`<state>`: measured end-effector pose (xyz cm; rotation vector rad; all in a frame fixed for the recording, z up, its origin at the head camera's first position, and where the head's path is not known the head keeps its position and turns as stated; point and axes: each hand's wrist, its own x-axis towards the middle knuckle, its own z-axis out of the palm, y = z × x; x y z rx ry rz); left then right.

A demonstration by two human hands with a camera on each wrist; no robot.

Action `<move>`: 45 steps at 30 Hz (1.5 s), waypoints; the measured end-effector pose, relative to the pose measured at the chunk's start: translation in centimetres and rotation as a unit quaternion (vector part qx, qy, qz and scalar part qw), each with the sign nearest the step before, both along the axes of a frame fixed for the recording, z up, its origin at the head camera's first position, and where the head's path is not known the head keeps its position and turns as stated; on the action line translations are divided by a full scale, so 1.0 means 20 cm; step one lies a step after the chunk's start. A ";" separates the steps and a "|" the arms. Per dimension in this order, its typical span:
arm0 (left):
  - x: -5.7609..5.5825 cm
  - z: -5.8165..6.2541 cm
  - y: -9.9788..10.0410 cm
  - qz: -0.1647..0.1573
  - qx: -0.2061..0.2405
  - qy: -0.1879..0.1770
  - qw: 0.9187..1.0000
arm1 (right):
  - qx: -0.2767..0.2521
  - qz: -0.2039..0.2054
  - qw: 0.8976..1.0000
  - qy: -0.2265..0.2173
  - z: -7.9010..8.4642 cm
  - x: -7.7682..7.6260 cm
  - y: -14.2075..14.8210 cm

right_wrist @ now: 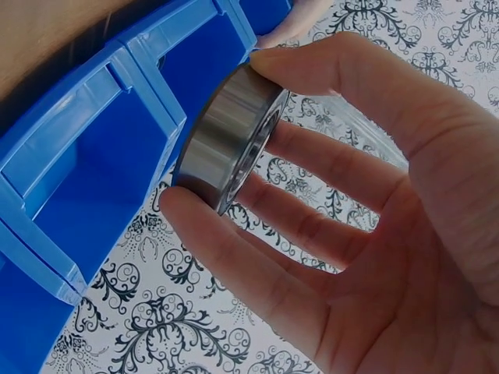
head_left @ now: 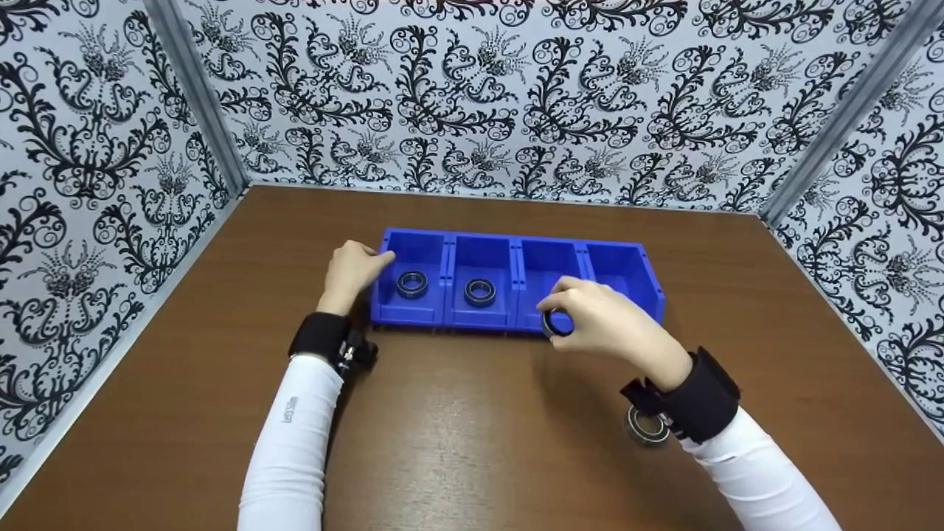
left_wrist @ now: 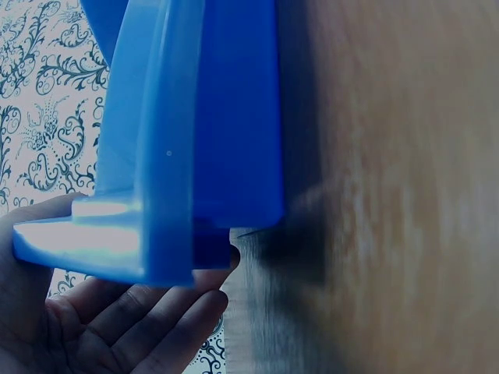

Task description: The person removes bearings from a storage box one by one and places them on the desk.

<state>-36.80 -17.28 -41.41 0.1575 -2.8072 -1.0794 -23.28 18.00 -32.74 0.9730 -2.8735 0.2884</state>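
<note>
My right hand (head_left: 608, 317) pinches a ball bearing (right_wrist: 222, 144) by its rim between thumb and fingertip, just above the front of the third compartment of a blue divided bin (head_left: 479, 318). The bearing's smooth metal outer side faces the right wrist camera. My left hand (head_left: 351, 273) grips the bin's left end wall, thumb at the top and fingers (left_wrist: 160, 315) round the outside. One bearing (head_left: 411, 295) lies flat in the leftmost compartment, and another bearing (head_left: 480, 302) lies in the second. My right hand partly hides the two right compartments.
Another bearing (head_left: 647, 440) lies on the brown table (head_left: 457, 428) beside my right wrist, partly covered by the wrist strap (head_left: 700, 405). Patterned panels (head_left: 479, 96) stand behind the table and along both sides.
</note>
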 end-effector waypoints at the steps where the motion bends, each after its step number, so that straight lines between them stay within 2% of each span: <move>1: 0.00 0.00 0.00 0.001 0.001 0.001 1.000 | 0.000 0.000 1.000 -0.001 0.00 0.00 0.00; 11: 0.00 0.00 0.00 0.002 0.006 0.005 1.000 | 0.013 0.002 1.000 -0.009 0.00 0.05 0.00; 25: 0.00 0.00 0.00 0.000 0.006 -0.003 1.000 | 0.004 0.041 0.999 0.025 -0.03 0.10 0.01; 36: 0.00 -0.01 0.00 0.004 0.011 0.015 1.000 | 0.013 0.056 0.998 0.025 -0.05 0.15 0.01; 45: -0.01 -0.01 0.00 0.002 0.007 0.011 1.000 | 0.019 0.063 0.998 0.016 -0.06 0.20 0.01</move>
